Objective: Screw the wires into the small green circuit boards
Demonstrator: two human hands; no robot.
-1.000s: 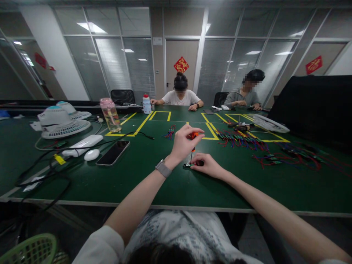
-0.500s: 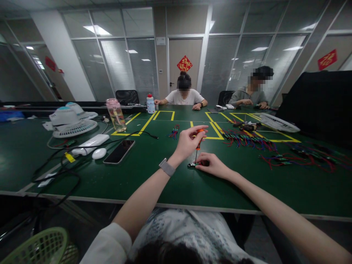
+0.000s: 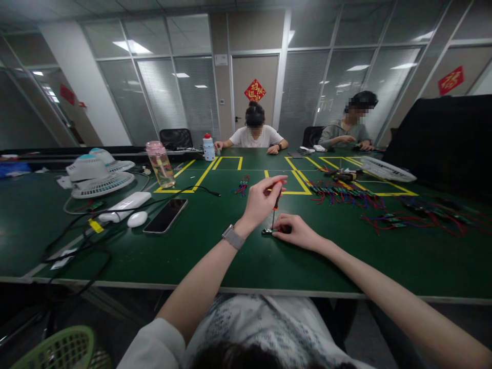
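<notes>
My left hand [image 3: 260, 201], with a watch on the wrist, is closed round the orange handle of a small screwdriver [image 3: 274, 204] that stands upright, tip down. The tip rests on a small dark part [image 3: 268, 231] lying on the green table [image 3: 230, 256]. My right hand [image 3: 295, 231] lies just right of it, fingers pinched on that part and pressing it to the table. Both forearms reach out from the near table edge.
A phone [image 3: 165, 216], white mouse [image 3: 137, 219], cables, two small fans [image 3: 98, 177] and a pink-capped bottle [image 3: 160, 163] stand to the left. Red and blue wired parts [image 3: 346, 195] lie right. Two people sit at the far side. A green basket [image 3: 54, 351] sits below left.
The hands keep the same grip on the screwdriver and the part. My left fingers have shifted slightly on the handle, and the view has swung a little.
</notes>
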